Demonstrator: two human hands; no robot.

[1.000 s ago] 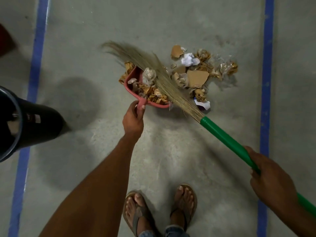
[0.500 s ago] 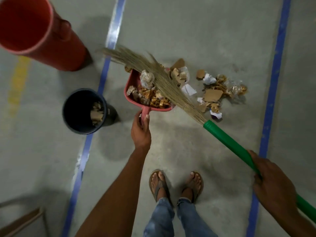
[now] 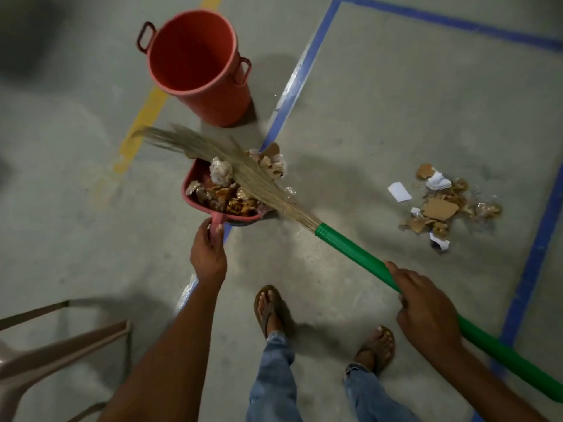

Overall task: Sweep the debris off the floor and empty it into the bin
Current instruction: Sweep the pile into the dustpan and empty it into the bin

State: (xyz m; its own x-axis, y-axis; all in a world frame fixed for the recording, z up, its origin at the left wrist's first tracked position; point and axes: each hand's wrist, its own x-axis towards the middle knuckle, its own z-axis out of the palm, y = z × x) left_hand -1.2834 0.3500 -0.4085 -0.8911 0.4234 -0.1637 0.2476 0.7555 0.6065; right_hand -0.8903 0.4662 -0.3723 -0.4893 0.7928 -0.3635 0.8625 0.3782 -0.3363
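Note:
My left hand [image 3: 208, 254] grips the handle of a red dustpan [image 3: 192, 184] heaped with cardboard scraps and crumpled wrappers. The dustpan is held up off the floor, over the blue tape line. A dark curved edge [image 3: 243, 222] shows just beneath it. My right hand [image 3: 426, 309] holds the green handle of a broom [image 3: 359, 257], whose straw bristles [image 3: 243, 175] lie across the load in the dustpan. A pile of debris [image 3: 441, 205], cardboard, white paper and plastic, lies on the floor to the right. A red bucket [image 3: 198, 65] stands empty behind the dustpan.
A beige plastic chair [image 3: 45, 354] stands at the lower left. Blue tape lines [image 3: 292, 86] and a yellow line [image 3: 143, 117] mark the concrete floor. My sandalled feet [image 3: 271, 309] stand below the dustpan.
The loaded dustpan, with the broom pressed on it, has moved left away from the floor pile. The black bin seen open before is no longer visible as such.

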